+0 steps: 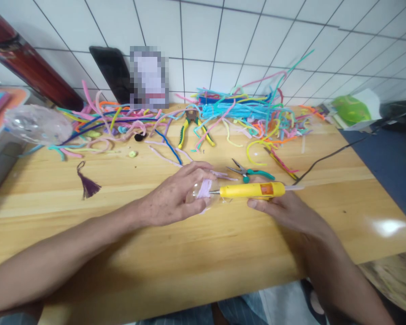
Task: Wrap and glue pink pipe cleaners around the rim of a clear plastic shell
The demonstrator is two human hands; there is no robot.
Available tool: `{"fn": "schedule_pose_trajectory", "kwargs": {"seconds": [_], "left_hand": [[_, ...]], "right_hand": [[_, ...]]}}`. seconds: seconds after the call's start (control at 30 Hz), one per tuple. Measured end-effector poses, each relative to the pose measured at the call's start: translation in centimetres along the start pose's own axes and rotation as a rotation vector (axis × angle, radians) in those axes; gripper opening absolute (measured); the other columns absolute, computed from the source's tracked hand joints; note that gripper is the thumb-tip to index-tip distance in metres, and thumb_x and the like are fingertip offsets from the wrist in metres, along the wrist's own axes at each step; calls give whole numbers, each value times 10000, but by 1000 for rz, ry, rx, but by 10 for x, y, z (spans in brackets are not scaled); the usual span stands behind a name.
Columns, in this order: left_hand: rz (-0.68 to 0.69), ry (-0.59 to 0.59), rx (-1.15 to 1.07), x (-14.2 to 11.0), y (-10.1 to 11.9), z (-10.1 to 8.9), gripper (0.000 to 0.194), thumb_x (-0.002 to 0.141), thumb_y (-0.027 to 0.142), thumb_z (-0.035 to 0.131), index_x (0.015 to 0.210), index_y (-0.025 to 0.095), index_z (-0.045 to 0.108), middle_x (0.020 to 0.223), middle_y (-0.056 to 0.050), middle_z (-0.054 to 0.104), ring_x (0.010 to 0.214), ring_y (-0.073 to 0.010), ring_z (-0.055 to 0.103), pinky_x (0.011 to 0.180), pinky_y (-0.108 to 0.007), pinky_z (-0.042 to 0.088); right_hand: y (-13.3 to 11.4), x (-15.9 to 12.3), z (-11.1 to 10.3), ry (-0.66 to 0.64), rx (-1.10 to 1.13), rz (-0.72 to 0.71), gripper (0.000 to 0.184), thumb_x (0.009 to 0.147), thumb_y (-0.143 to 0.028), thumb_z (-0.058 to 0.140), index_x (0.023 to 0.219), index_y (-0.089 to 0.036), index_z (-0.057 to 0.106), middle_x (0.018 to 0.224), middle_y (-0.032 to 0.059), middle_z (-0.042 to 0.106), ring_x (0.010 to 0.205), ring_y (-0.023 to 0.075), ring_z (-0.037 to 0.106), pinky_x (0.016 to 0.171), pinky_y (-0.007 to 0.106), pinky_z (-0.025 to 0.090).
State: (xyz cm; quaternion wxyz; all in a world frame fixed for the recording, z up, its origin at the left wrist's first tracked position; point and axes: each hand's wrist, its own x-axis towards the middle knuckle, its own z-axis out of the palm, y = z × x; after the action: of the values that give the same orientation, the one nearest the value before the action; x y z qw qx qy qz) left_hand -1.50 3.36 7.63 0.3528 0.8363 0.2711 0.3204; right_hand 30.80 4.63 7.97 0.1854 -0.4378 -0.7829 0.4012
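Left hand (172,198) – grip closed on a clear, rounded plastic piece banded with lilac fuzzy strand (205,190), thumb on the near side, fingers over the far side. Piece sits above the pale wooden surface (149,271), near the middle. Right hand (287,208) – grip clamped on a yellow, barrel-shaped plastic glue gun (246,190), its metal tip touching or nearly touching the lilac band; the fingers beneath are mostly hidden. Teal-handled pliers (259,174) lie just beyond the gun.

Handling, as judged: plastic piece light, thin-walled, slick, likely to dent if squeezed; best held lightly by its sides, clear of the band. Strand soft, pliable. Gun stiff, somewhat heavier; hold by the yellow body, never the probably hot tip.
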Motion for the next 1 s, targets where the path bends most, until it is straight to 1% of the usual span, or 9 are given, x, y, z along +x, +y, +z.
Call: {"fn": "schedule_pose_trajectory", "kwargs": {"seconds": [0.13, 0.27, 0.37, 0.47, 0.63, 0.77, 0.87, 1.0], "left_hand": [[-19, 18, 10, 0, 0, 0, 422, 1061, 320, 627, 1475, 271, 557, 1469, -141, 626, 1391, -310, 589, 1165, -513, 529], [-31, 15, 21, -1, -2, 1, 427, 1058, 308, 618, 1475, 255, 546, 1475, -152, 616, 1410, -316, 580, 1170, -521, 526], [-25, 12, 27, -2, -3, 1, 437, 1053, 293, 619, 1480, 246, 536, 1474, -155, 609, 1423, -313, 569, 1177, -512, 517], [-13, 10, 17, -2, -2, 1, 437, 1053, 293, 630, 1477, 248, 535, 1479, -154, 603, 1413, -304, 569, 1174, -498, 514], [-20, 7, 31, 0, 0, 0, 404, 1066, 302, 621, 1457, 250, 536, 1478, -152, 610, 1410, -301, 568, 1170, -504, 516], [-18, 10, 25, -1, 0, 0, 398, 1068, 324, 623, 1447, 236, 540, 1468, -159, 609, 1410, -297, 569, 1168, -490, 517], [-32, -1, 25, -1, 0, -1, 411, 1068, 307, 619, 1465, 243, 536, 1490, -157, 604, 1418, -303, 567, 1163, -487, 519], [-13, 1, 16, -1, -1, 0, 437, 1058, 289, 629, 1484, 254, 537, 1476, -152, 603, 1398, -301, 573, 1155, -482, 520]], "right_hand": [[-2, 0, 0, 15, 1, 23, 316, 972, -552, 708, 873, -258, 651, 897, 17, 647, 823, 222, 635, 751, 346, 559], [-7, -1, -2, 34, 30, 42, 315, 967, -565, 707, 888, -262, 665, 900, 24, 667, 828, 238, 638, 763, 366, 573], [-8, -1, -3, 24, 52, 27, 290, 983, -544, 692, 907, -265, 679, 896, 24, 672, 813, 233, 636, 739, 357, 572], [-8, 0, -2, 41, 34, 2, 276, 976, -524, 718, 903, -263, 671, 878, 19, 668, 797, 222, 631, 726, 343, 562], [-8, 3, 0, -5, 20, -33, 239, 993, -493, 697, 943, -261, 667, 899, 12, 689, 797, 211, 634, 750, 337, 553], [-7, 3, -1, 14, 2, -38, 275, 983, -522, 708, 909, -261, 659, 870, 5, 667, 787, 212, 629, 754, 341, 546], [-6, 1, -1, 44, -2, -17, 311, 978, -551, 706, 887, -258, 653, 880, 18, 670, 811, 225, 633, 756, 353, 552], [-8, 0, -1, 42, 1, -3, 291, 974, -540, 713, 913, -261, 656, 868, 20, 671, 803, 227, 627, 747, 356, 559]]}}
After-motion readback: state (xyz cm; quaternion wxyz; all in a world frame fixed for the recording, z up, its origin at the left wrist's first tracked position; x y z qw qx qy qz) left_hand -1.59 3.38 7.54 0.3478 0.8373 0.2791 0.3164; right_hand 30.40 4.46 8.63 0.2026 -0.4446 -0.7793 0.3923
